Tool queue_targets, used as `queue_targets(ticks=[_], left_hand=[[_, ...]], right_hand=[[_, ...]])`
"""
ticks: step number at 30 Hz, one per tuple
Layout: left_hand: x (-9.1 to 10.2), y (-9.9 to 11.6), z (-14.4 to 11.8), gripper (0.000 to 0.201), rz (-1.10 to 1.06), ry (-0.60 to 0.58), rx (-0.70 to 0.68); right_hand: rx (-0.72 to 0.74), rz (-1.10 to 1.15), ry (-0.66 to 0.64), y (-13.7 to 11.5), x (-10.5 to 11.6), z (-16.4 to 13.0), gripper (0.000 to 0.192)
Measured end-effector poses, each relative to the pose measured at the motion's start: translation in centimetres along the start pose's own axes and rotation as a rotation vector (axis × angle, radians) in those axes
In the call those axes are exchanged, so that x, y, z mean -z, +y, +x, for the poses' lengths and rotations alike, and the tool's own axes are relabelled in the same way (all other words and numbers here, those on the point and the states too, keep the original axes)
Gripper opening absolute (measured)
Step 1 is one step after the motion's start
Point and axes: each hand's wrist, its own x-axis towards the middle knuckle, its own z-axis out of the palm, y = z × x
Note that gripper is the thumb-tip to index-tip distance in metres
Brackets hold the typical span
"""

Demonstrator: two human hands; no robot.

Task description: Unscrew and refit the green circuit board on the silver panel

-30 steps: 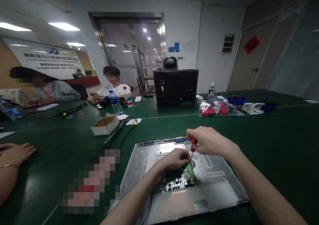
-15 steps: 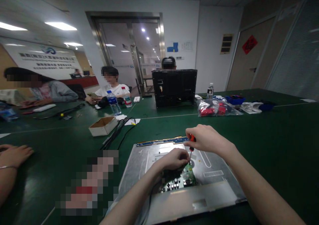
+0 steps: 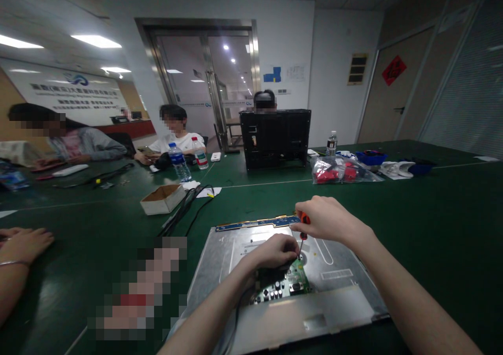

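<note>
Gripping a thin red-handled screwdriver (image 3: 302, 228) over green circuit board (image 3: 283, 284).

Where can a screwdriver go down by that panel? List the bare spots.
Bare green table lies right of the metal panel, up to the bag of red parts. Another patch lies between the panel's far edge and the black chassis. Left is crowded: cables and a cardboard box. On the panel, both hands work at the circuit board.

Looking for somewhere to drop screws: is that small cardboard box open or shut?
Open. The cardboard box has no lid on, and its brown inside shows from above.
</note>
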Motion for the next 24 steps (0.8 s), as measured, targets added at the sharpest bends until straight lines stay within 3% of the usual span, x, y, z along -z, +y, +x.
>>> queue_targets(ticks=[9, 24], left_hand=[[-0.20, -0.31, 0.03, 0.010, -0.010, -0.004, 0.016], [-0.03, -0.28, 0.08, 0.008, -0.003, -0.014, 0.010]], right_hand=[[0.051, 0.023, 0.003, -0.15, -0.16, -0.22, 0.015], [0.013, 0.001, 0.009, 0.01, -0.16, -0.13, 0.035]])
